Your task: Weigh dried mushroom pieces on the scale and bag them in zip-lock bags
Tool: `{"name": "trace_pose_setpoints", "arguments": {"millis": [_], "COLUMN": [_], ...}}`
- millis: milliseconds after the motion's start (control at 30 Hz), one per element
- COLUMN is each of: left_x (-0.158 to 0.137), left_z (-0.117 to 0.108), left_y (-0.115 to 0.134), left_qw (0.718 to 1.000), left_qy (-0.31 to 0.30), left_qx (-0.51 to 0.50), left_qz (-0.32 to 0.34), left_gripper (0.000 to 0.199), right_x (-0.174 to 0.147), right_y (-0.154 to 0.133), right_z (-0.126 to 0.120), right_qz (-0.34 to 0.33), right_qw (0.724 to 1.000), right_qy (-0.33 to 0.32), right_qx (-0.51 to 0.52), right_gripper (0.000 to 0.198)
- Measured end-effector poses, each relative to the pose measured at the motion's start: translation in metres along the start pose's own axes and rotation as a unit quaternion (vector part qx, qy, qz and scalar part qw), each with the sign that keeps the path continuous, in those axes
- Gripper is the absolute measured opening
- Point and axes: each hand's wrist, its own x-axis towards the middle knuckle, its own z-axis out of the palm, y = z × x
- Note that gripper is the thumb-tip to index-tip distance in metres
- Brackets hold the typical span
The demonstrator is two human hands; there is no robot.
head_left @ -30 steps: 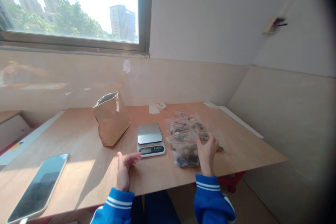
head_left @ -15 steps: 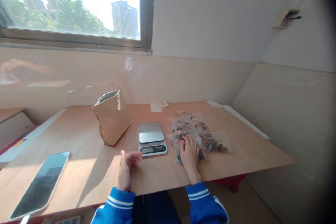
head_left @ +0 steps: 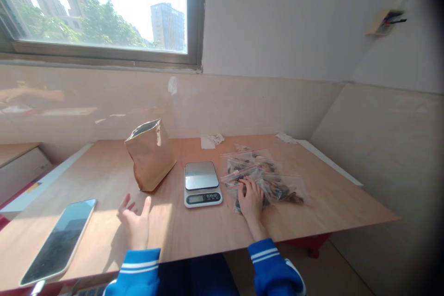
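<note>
My left hand [head_left: 134,224] is raised above the table's front part, empty, with thumb and fingers apart, between the phone and the scale. My right hand [head_left: 251,199] lies on a clear zip bag [head_left: 237,206] of dark, dried-looking pieces, fingers stretched over it; the contents' exact kind is unclear. More zip bags [head_left: 286,189] of brown and dark pieces overlap behind and to the right. Left of them stands a white kitchen scale [head_left: 201,181] with a bare metal plate; its reading is illegible. A brown paper bag [head_left: 152,157] stands with its top open, beyond my left hand.
A large phone [head_left: 58,243] with a cable lies at the table's left front. Crumpled paper scraps [head_left: 213,140] lie along the back of the wooden table [head_left: 329,203]. A window [head_left: 97,14] and tiled wall [head_left: 236,106] stand behind it.
My left hand has moved left, away from the front of the scale, and its fingers have spread. My right hand stays on the zip bag. The view has shifted slightly.
</note>
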Motion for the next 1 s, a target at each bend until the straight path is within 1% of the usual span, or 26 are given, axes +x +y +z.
{"name": "trace_pose_setpoints", "arguments": {"millis": [33, 67, 100, 167, 233, 267, 333, 400, 467, 633, 833, 1000], "left_x": [0.011, 0.021, 0.031, 0.049, 0.064, 0.07, 0.078, 0.083, 0.085, 0.095, 0.112, 0.112], "left_z": [-0.001, -0.002, 0.0, 0.004, 0.011, 0.014, 0.018, 0.02, 0.021, 0.02, 0.019, 0.019], "left_y": [-0.004, -0.008, -0.011, -0.015, -0.014, -0.013, -0.011, -0.008, -0.007, -0.013, -0.021, -0.029], "left_qw": [1.0, 0.998, 0.998, 0.993, 0.989, 0.983, 0.977, 0.976, 0.975, 0.969, 0.963, 0.956], "left_qy": [0.004, -0.014, -0.021, -0.086, -0.13, -0.165, -0.19, -0.194, -0.198, -0.218, -0.25, -0.265], "left_qx": [0.023, 0.047, 0.06, 0.077, 0.068, 0.078, 0.086, 0.091, 0.095, 0.089, 0.08, 0.095], "left_qz": [0.017, 0.03, 0.027, 0.021, 0.022, 0.028, 0.033, 0.04, 0.047, 0.069, 0.066, 0.081], "left_gripper": [0.086, 0.09, 0.091, 0.088, 0.078, 0.071, 0.055, 0.046, 0.044, 0.047, 0.051, 0.053], "right_x": [0.0, 0.0, 0.0, 0.0, 0.0, 0.0, -0.001, -0.001, -0.001, -0.001, -0.002, -0.002], "right_y": [0.0, 0.0, 0.001, 0.001, 0.001, 0.001, 0.001, 0.001, 0.001, 0.001, 0.002, 0.0], "right_z": [0.0, 0.0, 0.0, 0.0, -0.001, -0.001, -0.002, -0.002, -0.002, -0.001, -0.002, -0.003], "right_qz": [0.003, 0.005, 0.005, 0.002, -0.003, -0.006, -0.009, -0.01, -0.009, -0.016, -0.024, -0.024], "right_qw": [1.0, 1.0, 1.0, 1.0, 1.0, 1.0, 1.0, 1.0, 1.0, 1.0, 1.0, 1.0], "right_qy": [0.003, 0.004, 0.005, 0.004, 0.002, 0.002, 0.004, 0.007, 0.01, 0.011, 0.014, 0.016], "right_qx": [0.004, 0.007, 0.009, 0.012, 0.011, 0.011, 0.01, 0.01, 0.01, 0.011, 0.011, 0.009], "right_gripper": [0.032, 0.032, 0.032, 0.031, 0.03, 0.03, 0.03, 0.03, 0.03, 0.029, 0.029, 0.029]}}
